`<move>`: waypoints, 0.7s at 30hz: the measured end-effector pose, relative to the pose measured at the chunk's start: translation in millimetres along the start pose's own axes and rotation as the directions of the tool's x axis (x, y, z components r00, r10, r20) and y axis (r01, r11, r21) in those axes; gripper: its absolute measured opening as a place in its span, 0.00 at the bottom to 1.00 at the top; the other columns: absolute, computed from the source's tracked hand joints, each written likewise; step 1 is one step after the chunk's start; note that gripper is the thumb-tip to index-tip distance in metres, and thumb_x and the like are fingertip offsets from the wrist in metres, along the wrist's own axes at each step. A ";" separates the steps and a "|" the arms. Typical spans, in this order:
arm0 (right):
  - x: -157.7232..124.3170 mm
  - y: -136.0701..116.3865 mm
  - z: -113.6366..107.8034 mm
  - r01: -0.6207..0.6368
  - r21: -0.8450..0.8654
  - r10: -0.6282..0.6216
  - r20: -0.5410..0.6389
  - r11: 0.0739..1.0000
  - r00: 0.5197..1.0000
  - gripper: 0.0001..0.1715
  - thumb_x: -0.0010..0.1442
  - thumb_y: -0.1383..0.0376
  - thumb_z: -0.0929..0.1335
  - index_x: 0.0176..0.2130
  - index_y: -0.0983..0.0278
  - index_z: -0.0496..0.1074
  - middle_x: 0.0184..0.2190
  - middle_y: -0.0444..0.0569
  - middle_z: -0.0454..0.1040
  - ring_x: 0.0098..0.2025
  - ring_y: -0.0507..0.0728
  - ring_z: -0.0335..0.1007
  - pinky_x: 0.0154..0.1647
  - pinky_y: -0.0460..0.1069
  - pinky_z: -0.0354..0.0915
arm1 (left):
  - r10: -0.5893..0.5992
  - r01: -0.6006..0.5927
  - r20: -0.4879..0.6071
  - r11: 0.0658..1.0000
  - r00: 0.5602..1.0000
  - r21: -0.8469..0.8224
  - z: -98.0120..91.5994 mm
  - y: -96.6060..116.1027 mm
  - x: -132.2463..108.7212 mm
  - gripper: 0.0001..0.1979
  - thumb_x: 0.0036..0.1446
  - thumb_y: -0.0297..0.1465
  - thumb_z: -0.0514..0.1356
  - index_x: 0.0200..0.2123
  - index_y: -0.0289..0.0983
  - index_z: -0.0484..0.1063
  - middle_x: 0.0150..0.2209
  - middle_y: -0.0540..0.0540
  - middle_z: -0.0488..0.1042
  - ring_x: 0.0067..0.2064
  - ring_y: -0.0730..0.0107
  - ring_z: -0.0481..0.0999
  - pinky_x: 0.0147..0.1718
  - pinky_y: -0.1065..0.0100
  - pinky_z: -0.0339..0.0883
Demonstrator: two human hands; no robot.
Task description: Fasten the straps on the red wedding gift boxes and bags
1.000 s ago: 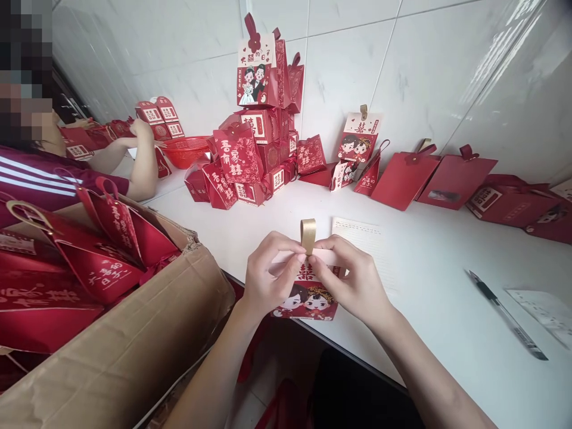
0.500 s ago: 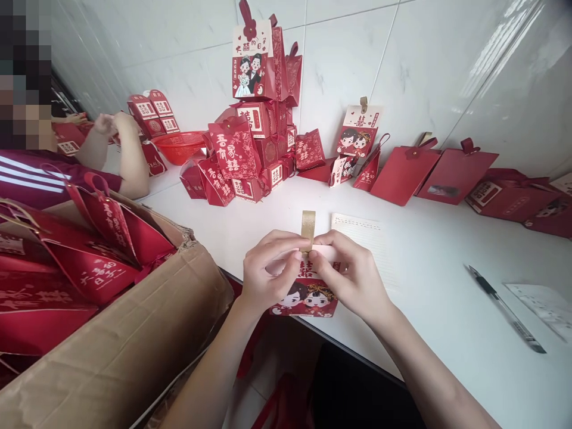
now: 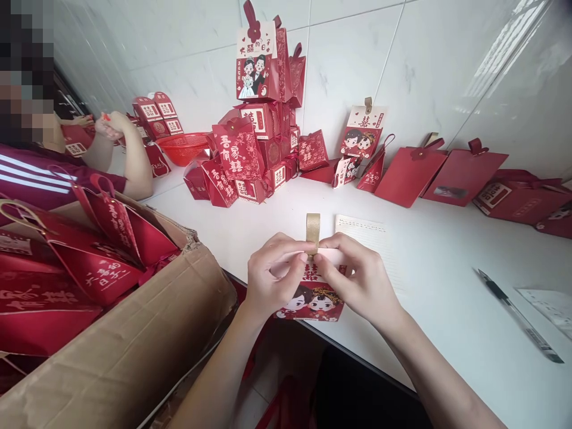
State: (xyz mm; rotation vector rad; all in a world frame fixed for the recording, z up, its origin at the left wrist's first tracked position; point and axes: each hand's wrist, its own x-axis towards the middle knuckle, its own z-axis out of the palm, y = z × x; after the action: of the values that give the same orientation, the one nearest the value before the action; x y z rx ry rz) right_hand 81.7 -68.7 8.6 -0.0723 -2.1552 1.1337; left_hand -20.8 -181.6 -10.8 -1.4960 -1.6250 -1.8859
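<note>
A red and white wedding gift box (image 3: pixel 308 302) with two cartoon faces is held at the table's front edge. A gold strap (image 3: pixel 313 227) stands up in a loop from its top. My left hand (image 3: pixel 276 273) pinches the top edge just left of the strap, thumb in front and fingers behind. On the other side, my right hand (image 3: pixel 355 271) grips the same edge, its thumb close to the left one at the strap's base. The fingers cover much of the box's upper part. Behind my right hand lies a lined notepad (image 3: pixel 364 229).
A cardboard carton (image 3: pixel 134 333) full of red gift boxes stands at the left. Stacked boxes (image 3: pixel 263 143) and flat red bags (image 3: pixel 409 176) line the wall, near a red basket (image 3: pixel 183 148). A pen (image 3: pixel 518 316) lies at right. Another person's hand (image 3: pixel 111 126) works far left.
The view has shifted slightly, so everything sits a little further right and lower. Both hands keep their hold at the strap's base. A small orange-red item now shows at the other person's hand.
</note>
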 end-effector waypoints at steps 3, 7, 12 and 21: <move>0.9 -1.0 -0.5 -0.045 0.025 0.045 0.002 0.999 0.999 0.05 0.60 0.66 0.65 0.31 0.63 0.69 0.25 0.43 0.68 0.22 0.49 0.59 0.17 0.44 0.53 | -0.096 0.096 -0.021 0.995 0.995 0.006 -0.6 1.1 -1.3 0.14 0.55 0.22 0.59 0.45 0.40 0.71 0.32 0.50 0.75 0.33 0.72 0.76 0.32 0.71 0.71; 2.7 -1.0 -1.6 -0.090 0.075 0.087 0.044 0.993 0.995 0.07 0.59 0.66 0.65 0.29 0.63 0.67 0.24 0.42 0.67 0.22 0.49 0.59 0.18 0.43 0.53 | -0.177 0.176 -0.011 0.980 0.984 -0.092 0.6 1.1 -0.7 0.20 0.54 0.23 0.58 0.51 0.40 0.63 0.27 0.52 0.72 0.29 0.71 0.75 0.23 0.73 0.68; 2.5 0.6 -1.3 -0.063 0.058 0.061 0.044 0.996 0.997 0.07 0.61 0.66 0.64 0.29 0.63 0.66 0.25 0.43 0.67 0.24 0.49 0.60 0.19 0.43 0.54 | -0.178 0.177 -0.016 0.982 0.984 -0.062 0.5 0.5 -0.3 0.16 0.54 0.24 0.59 0.47 0.39 0.67 0.29 0.52 0.72 0.31 0.73 0.75 0.27 0.74 0.70; 1.0 3.8 -0.4 0.043 -0.017 -0.043 0.023 0.999 0.999 0.05 0.60 0.69 0.64 0.31 0.64 0.66 0.26 0.42 0.66 0.23 0.49 0.59 0.22 0.44 0.56 | -0.166 0.166 -0.053 0.986 0.985 0.006 0.3 -1.1 -2.8 0.13 0.53 0.24 0.61 0.43 0.38 0.70 0.34 0.49 0.75 0.35 0.71 0.76 0.32 0.73 0.72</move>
State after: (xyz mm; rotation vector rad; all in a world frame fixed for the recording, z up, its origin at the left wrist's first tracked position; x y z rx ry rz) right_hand 80.3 -65.7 6.5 -0.0213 -2.1771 1.0959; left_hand -20.2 -182.1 -13.7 -1.3326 -1.7820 -1.9804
